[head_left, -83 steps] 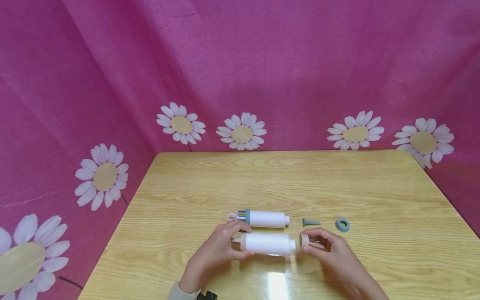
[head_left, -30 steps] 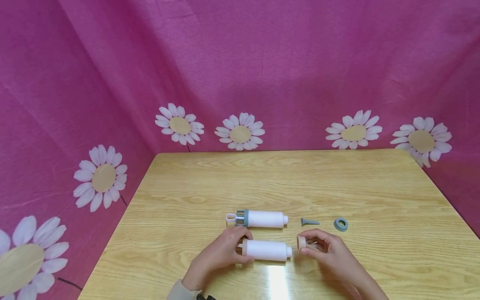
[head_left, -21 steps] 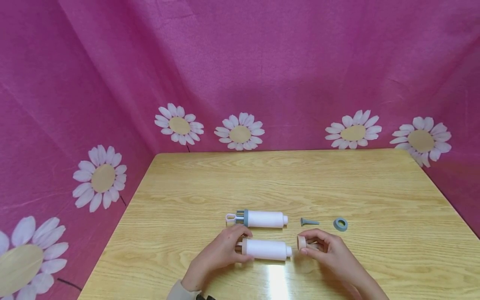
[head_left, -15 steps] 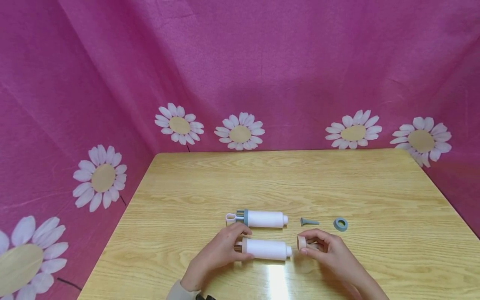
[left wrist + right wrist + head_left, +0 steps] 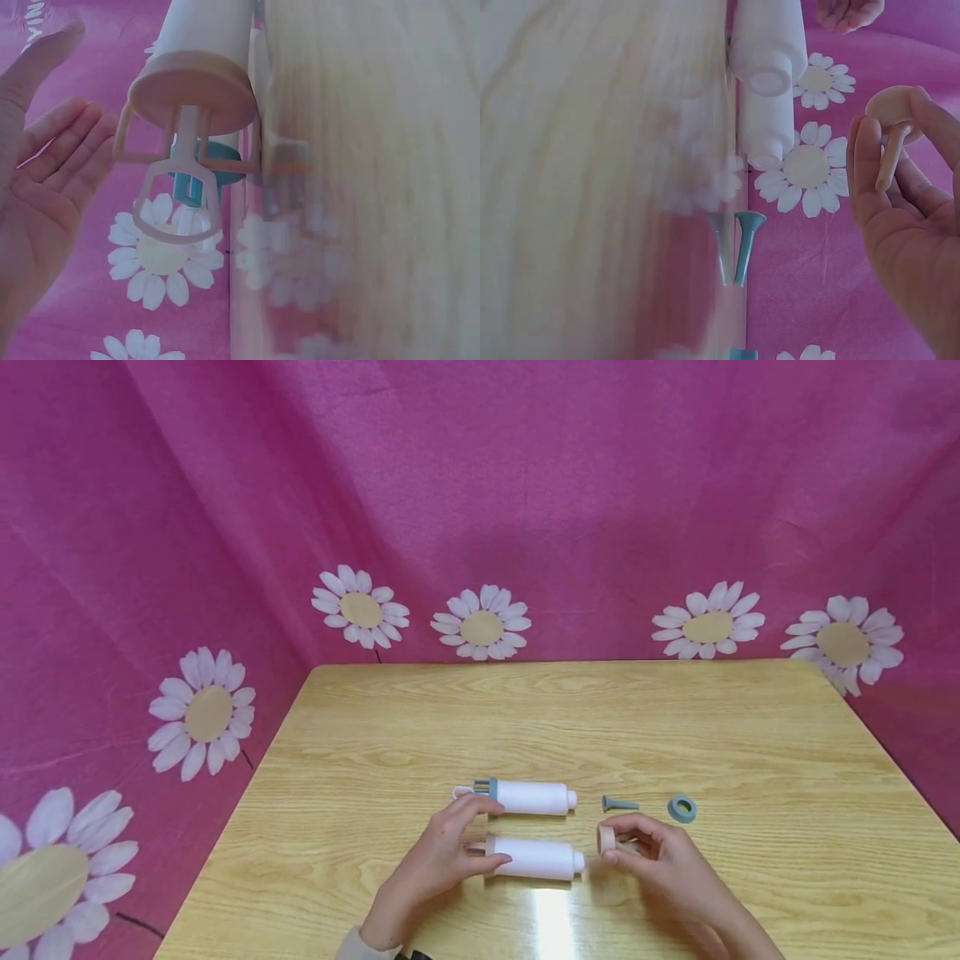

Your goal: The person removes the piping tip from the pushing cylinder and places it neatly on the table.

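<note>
Two white syringe-like presses lie side by side on the table. The near press (image 5: 536, 858) has a beige collar and a loop-handled plunger (image 5: 180, 202); the far press (image 5: 534, 797) has a grey-green collar. My left hand (image 5: 442, 852) hovers by the near press's collar end, fingers spread and apart from it in the left wrist view. My right hand (image 5: 675, 864) pinches a beige cap (image 5: 606, 840) with a narrow beige tube (image 5: 890, 157) sticking out behind it. The cap faces the near press's tip across a small gap.
Right of the far press lie a grey-green tapered nozzle (image 5: 621, 803) and a grey-green ring (image 5: 682, 809). A pink curtain (image 5: 585, 485) with daisies stands behind and to the left of the wooden table (image 5: 570, 718).
The near press has shifted toward me, away from the far one. My left hand has since let go of it, fingers moving away. My right hand stays nearly still with the beige cap.
</note>
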A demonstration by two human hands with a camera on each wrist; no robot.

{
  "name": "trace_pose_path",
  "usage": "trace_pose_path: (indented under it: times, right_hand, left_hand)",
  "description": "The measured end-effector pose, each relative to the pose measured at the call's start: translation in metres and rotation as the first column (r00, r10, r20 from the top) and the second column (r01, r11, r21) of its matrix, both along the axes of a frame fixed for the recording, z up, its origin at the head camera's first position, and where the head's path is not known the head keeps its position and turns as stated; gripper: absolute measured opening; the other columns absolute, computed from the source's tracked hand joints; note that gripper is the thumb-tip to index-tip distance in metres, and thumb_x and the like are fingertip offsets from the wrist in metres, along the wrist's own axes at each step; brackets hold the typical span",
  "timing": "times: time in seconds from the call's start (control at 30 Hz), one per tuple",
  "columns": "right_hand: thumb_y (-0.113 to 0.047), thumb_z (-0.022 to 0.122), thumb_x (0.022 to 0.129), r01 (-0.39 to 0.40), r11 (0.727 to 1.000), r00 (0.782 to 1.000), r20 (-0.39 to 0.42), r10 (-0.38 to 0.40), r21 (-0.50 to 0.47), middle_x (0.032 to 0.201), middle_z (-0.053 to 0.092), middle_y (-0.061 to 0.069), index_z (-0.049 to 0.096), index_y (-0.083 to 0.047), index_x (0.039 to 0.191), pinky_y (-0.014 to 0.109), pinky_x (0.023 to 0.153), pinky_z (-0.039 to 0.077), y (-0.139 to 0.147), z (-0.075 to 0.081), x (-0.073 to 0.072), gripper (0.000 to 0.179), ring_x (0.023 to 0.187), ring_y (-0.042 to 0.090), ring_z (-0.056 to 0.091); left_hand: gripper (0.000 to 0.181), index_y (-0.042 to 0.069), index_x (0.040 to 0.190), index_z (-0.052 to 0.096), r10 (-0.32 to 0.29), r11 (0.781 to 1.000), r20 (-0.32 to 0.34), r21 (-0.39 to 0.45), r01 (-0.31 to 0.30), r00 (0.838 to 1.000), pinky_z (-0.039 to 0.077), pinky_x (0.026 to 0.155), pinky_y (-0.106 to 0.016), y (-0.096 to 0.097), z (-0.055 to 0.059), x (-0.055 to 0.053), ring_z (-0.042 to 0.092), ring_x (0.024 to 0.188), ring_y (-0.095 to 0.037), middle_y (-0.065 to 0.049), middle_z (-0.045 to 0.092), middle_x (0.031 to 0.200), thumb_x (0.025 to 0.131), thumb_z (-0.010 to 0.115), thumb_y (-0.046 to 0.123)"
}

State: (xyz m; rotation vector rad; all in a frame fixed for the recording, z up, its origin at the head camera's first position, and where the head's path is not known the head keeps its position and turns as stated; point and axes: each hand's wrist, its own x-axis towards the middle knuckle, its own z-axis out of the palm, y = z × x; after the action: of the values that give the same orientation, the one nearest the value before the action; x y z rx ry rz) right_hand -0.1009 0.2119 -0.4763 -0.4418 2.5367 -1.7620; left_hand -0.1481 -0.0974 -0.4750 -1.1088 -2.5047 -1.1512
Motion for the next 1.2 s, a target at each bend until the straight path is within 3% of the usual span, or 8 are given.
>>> trace_pose_path:
  times: [0.17,0.3,0.47,0.63,0.93,1.2]
  right_hand:
    - [-0.011,0.070,0.089,0.011,1.000,1.000,-0.024,-0.011,0.010,0.103,0.067,-0.017,0.065,0.000,0.113,0.013,0.078,0.055,0.003,0.003,-0.002,0.027,0.092,-0.003,0.063]
    - [-0.011,0.070,0.089,0.008,1.000,0.999,-0.033,-0.008,0.006,0.105,0.067,-0.018,0.065,0.000,0.113,0.014,0.079,0.056,0.003,0.004,-0.004,0.027,0.094,-0.002,0.064]
    - [-0.012,0.071,0.089,-0.007,1.000,0.999,-0.044,0.007,0.003,0.102,0.069,-0.011,0.066,-0.002,0.112,0.015,0.079,0.056,-0.002,0.008,-0.006,0.026,0.093,-0.001,0.065]
    - [-0.012,0.071,0.088,-0.024,1.000,0.998,-0.051,0.023,-0.011,0.100,0.070,-0.007,0.066,-0.002,0.112,0.016,0.077,0.057,-0.008,0.011,-0.007,0.026,0.093,0.000,0.065]
    - [-0.014,0.071,0.088,-0.045,0.998,0.998,-0.042,0.043,-0.035,0.107,0.071,0.012,0.067,-0.001,0.111,0.018,0.075,0.057,-0.021,0.016,-0.007,0.027,0.092,0.001,0.065]
    - [-0.011,0.071,0.088,-0.092,0.995,0.996,-0.024,0.091,-0.047,0.099,0.068,-0.009,0.067,-0.002,0.110,0.021,0.073,0.059,-0.025,0.017,-0.008,0.025,0.089,-0.001,0.065]
  left_hand:
    - [0.054,0.004,0.113,0.061,0.006,0.999,-0.099,0.041,-0.002,0.995,0.056,0.094,-0.030,0.001,0.000,0.001,0.065,0.108,-0.020,-0.005,0.066,0.116,0.069,0.088,0.018]
    - [0.053,0.005,0.114,0.062,0.002,0.997,-0.127,0.076,0.008,0.992,0.055,0.095,-0.027,0.004,0.002,0.003,0.065,0.108,-0.020,-0.006,0.066,0.115,0.070,0.088,0.017]
    - [0.052,0.004,0.114,0.062,-0.020,0.992,-0.168,0.116,0.040,0.986,0.053,0.095,-0.019,0.013,0.005,0.004,0.065,0.107,-0.019,-0.006,0.067,0.114,0.070,0.088,0.015]
    - [0.052,0.004,0.113,0.063,-0.035,0.991,-0.260,0.114,0.066,0.965,0.052,0.096,-0.020,0.022,0.007,0.004,0.066,0.104,-0.017,-0.005,0.067,0.111,0.070,0.088,0.016]
    - [0.051,0.004,0.115,0.062,-0.085,0.982,-0.292,0.137,0.130,0.952,0.052,0.098,-0.020,0.039,0.011,0.005,0.066,0.105,-0.017,-0.006,0.067,0.112,0.072,0.086,0.013]
    - [0.049,0.003,0.117,0.061,-0.114,0.979,-0.309,0.126,0.159,0.944,0.051,0.100,-0.020,0.053,0.014,0.006,0.065,0.108,-0.017,-0.006,0.067,0.114,0.074,0.085,0.012]
